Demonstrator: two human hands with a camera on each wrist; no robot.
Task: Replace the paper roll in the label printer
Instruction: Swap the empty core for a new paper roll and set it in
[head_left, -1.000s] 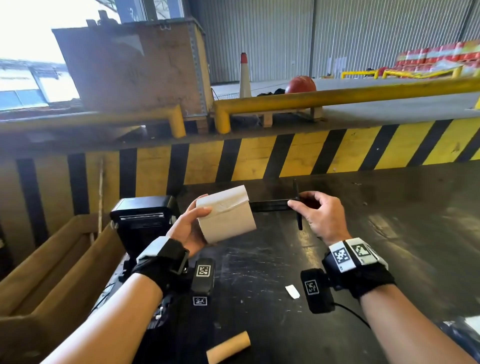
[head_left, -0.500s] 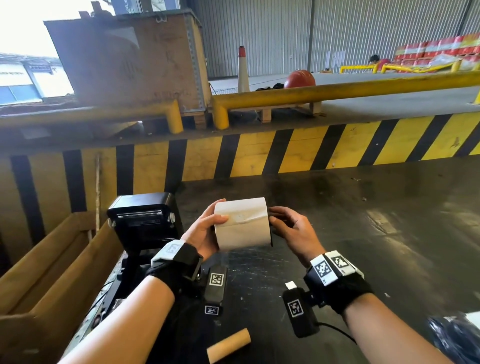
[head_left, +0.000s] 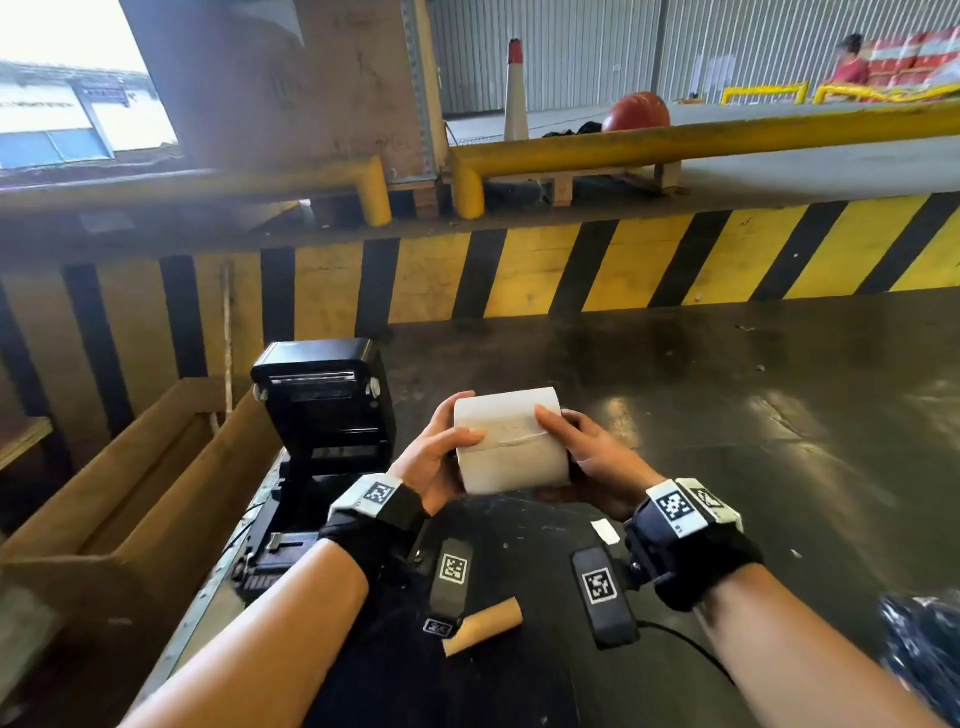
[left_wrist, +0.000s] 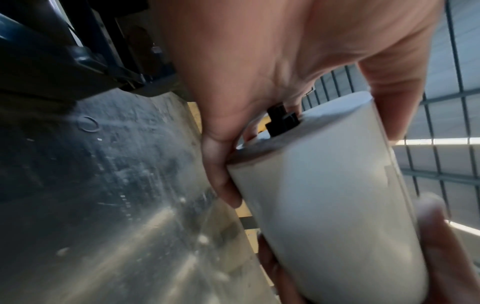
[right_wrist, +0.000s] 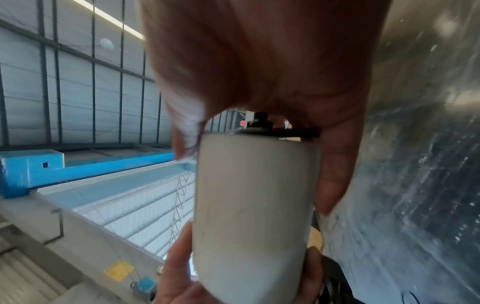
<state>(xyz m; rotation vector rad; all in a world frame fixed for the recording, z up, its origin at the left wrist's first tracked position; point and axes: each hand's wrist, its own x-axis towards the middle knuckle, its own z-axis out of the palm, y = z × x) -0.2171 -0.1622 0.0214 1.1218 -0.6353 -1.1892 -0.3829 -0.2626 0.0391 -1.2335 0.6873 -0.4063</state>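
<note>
A white paper roll (head_left: 511, 441) (left_wrist: 324, 205) (right_wrist: 254, 205) hangs above the dark table (head_left: 701, 415), held at both ends. My left hand (head_left: 434, 454) grips its left end and my right hand (head_left: 587, 449) grips its right end. A black spindle runs through the roll: its tip (left_wrist: 281, 121) sticks out of the left end and its flange (right_wrist: 283, 131) sits against the right end. The black label printer (head_left: 322, 410) stands to the left with its lid raised. An empty cardboard core (head_left: 483, 626) lies on the table near me.
A wooden crate (head_left: 119, 509) sits left of the printer. A yellow-and-black striped barrier (head_left: 571, 270) runs behind the table. A small white scrap (head_left: 605, 531) lies by my right wrist. A dark blue bag (head_left: 922, 649) is at the lower right edge.
My right hand pushed the black spindle into the roll's right end and now holds that end. The roll turned level and moved slightly right, toward me.
</note>
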